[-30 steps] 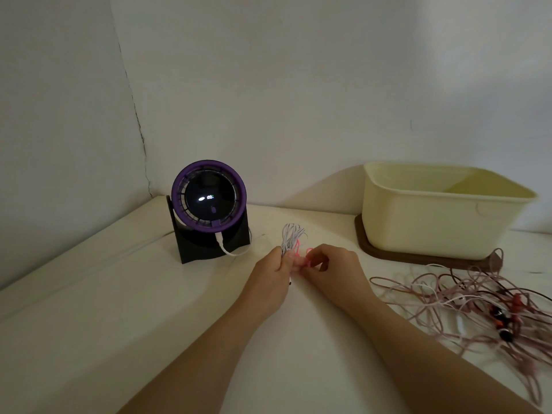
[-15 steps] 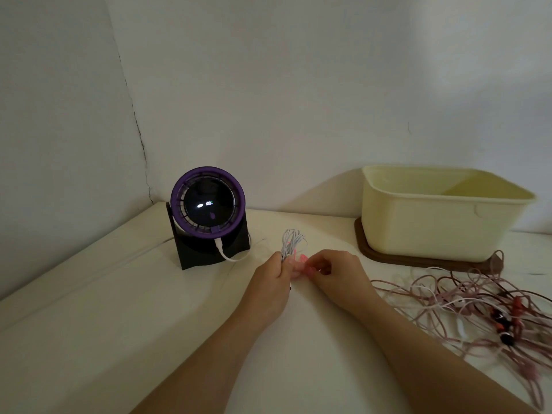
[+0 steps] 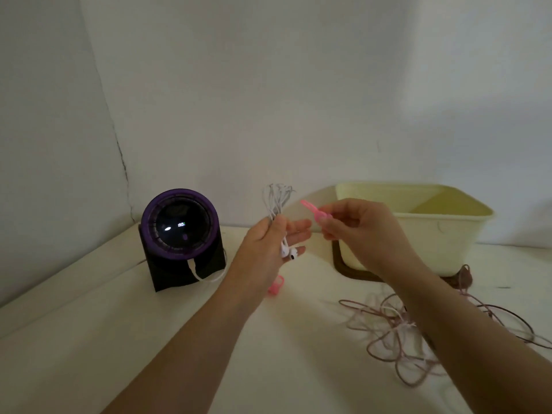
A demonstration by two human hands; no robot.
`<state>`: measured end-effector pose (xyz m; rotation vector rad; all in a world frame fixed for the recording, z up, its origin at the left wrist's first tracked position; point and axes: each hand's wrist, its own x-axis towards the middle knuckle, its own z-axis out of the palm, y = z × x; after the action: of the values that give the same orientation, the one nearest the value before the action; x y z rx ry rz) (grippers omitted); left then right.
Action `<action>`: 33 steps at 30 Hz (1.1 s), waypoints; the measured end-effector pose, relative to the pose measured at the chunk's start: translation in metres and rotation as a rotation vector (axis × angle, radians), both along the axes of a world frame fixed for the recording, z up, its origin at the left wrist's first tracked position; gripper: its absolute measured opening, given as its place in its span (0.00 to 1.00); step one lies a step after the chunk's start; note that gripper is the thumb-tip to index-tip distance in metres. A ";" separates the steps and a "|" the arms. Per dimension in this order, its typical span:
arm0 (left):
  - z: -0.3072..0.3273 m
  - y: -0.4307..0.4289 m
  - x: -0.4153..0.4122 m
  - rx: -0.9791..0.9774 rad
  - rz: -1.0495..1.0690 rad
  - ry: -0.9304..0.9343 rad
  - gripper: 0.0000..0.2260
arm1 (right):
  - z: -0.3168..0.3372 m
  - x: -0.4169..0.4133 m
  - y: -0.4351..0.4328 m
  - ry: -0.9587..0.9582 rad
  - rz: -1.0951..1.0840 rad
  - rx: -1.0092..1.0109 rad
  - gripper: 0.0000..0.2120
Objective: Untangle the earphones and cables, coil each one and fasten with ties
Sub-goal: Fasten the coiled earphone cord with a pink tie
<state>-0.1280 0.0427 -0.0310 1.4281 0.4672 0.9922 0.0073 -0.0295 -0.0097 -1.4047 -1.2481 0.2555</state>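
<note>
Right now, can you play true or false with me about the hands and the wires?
1. The left hand holds the white earphones. True.
2. The right hand pinches a blue tie. False: it pinches a pink tie.
3. The tangled cables are inside the yellow tub. False: they lie on the table in front of it.
4. A second pink tie lies on the table. True.
</note>
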 end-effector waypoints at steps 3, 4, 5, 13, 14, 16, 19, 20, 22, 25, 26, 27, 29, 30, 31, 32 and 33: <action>0.022 -0.012 0.025 0.041 0.008 -0.020 0.14 | 0.016 0.011 -0.006 -0.101 -0.042 0.023 0.05; 0.026 -0.015 0.033 0.061 0.029 -0.020 0.14 | 0.020 0.015 -0.008 -0.118 -0.058 0.033 0.06; 0.029 -0.017 0.045 0.082 0.047 -0.013 0.15 | 0.024 0.023 -0.010 -0.135 -0.076 0.042 0.07; 0.040 -0.017 0.089 0.161 0.053 0.122 0.15 | 0.038 0.061 -0.030 -0.053 0.002 0.010 0.07; 0.039 -0.016 0.091 0.180 0.044 0.148 0.15 | 0.037 0.065 -0.031 -0.053 0.010 0.000 0.06; 0.035 -0.013 0.094 0.192 0.023 0.167 0.14 | 0.036 0.072 -0.032 -0.058 -0.014 0.006 0.04; 0.032 -0.001 0.093 0.164 0.030 0.220 0.14 | 0.039 0.085 -0.033 -0.030 -0.081 0.051 0.06; 0.030 0.006 0.090 0.162 0.018 0.252 0.14 | 0.040 0.089 -0.034 -0.024 -0.098 0.053 0.06; 0.027 0.018 0.083 0.176 -0.018 0.339 0.15 | 0.043 0.093 -0.038 -0.006 -0.082 0.031 0.06; 0.025 0.032 0.074 0.314 0.067 0.491 0.16 | 0.047 0.093 -0.047 0.030 0.001 -0.030 0.05; 0.026 0.034 0.073 0.363 0.082 0.525 0.18 | 0.050 0.092 -0.050 0.018 0.028 -0.067 0.03; 0.027 0.034 0.072 0.387 0.064 0.546 0.19 | 0.052 0.091 -0.053 -0.010 0.059 -0.111 0.03; 0.030 0.028 0.072 0.363 -0.047 0.564 0.17 | 0.053 0.086 -0.056 -0.097 0.128 -0.201 0.04; 0.031 0.023 0.073 0.355 -0.114 0.586 0.15 | 0.053 0.083 -0.056 -0.147 0.141 -0.233 0.05; 0.032 0.018 0.074 0.363 -0.182 0.613 0.15 | 0.052 0.080 -0.055 -0.209 0.128 -0.257 0.06; 0.031 0.014 0.075 0.378 -0.251 0.641 0.14 | 0.051 0.076 -0.053 -0.287 0.094 -0.278 0.06; 0.029 0.012 0.076 0.390 -0.321 0.665 0.14 | 0.049 0.073 -0.051 -0.368 0.062 -0.296 0.07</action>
<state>-0.0515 0.0547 -0.0018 2.1169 0.5133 0.3344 0.0806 -0.0810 0.0394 -1.7224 -1.6064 0.2383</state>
